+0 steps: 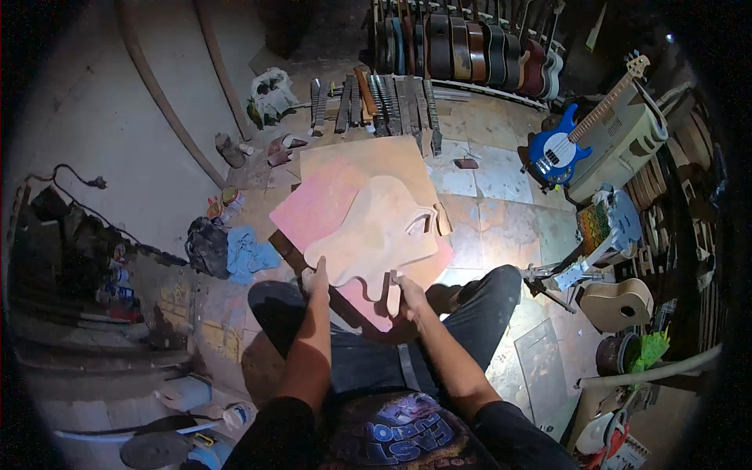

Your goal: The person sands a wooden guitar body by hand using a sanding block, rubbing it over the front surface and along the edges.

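A pale, unfinished electric guitar body (374, 227) lies flat in front of my lap, with a cut-out pocket near its right end. My left hand (317, 280) grips its near left edge, thumb on top. In my right hand (410, 298) is a small wooden block (393, 296), pale with a darker brown side, held upright at the body's near edge. Whether the block touches the wood I cannot tell. Under the guitar body are pink sheets (309, 205) and a larger tan board (364, 154).
Several dark guitar necks (382, 102) lie beyond the board, below a rack of guitars (470, 51). To the right stand a blue bass guitar (558, 147) and an acoustic guitar body (619, 305). A blue cloth (249, 252) and a black bag (207, 247) lie at left.
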Demonstrator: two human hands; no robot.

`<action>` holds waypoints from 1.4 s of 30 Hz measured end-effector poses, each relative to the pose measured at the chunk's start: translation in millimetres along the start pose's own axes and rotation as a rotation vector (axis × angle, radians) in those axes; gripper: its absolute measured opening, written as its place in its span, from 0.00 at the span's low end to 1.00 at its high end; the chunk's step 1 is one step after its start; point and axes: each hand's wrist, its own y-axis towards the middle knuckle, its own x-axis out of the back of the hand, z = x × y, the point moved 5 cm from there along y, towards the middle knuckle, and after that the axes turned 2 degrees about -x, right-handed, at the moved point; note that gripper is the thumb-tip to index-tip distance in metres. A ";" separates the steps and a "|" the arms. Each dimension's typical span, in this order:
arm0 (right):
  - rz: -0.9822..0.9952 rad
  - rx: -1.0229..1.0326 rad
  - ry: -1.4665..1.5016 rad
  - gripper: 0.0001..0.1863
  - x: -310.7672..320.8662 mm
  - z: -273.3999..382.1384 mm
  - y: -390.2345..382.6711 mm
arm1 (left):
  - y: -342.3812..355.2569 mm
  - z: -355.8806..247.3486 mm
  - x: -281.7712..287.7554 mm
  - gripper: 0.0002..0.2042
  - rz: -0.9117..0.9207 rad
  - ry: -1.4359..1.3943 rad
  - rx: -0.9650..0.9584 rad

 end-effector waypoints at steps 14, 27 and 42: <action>0.194 -0.015 0.119 0.20 -117.1 -5.3 -13.1 | 126.4 -10.9 110.0 0.25 0.204 -0.581 0.093; 0.003 0.206 0.117 0.26 -102.5 66.4 -25.9 | -8.8 -176.7 92.9 0.21 0.496 -0.593 -0.053; 0.099 0.277 -0.063 0.26 -47.8 155.8 -2.4 | -118.7 -406.1 -6.0 0.24 0.348 -0.026 -0.627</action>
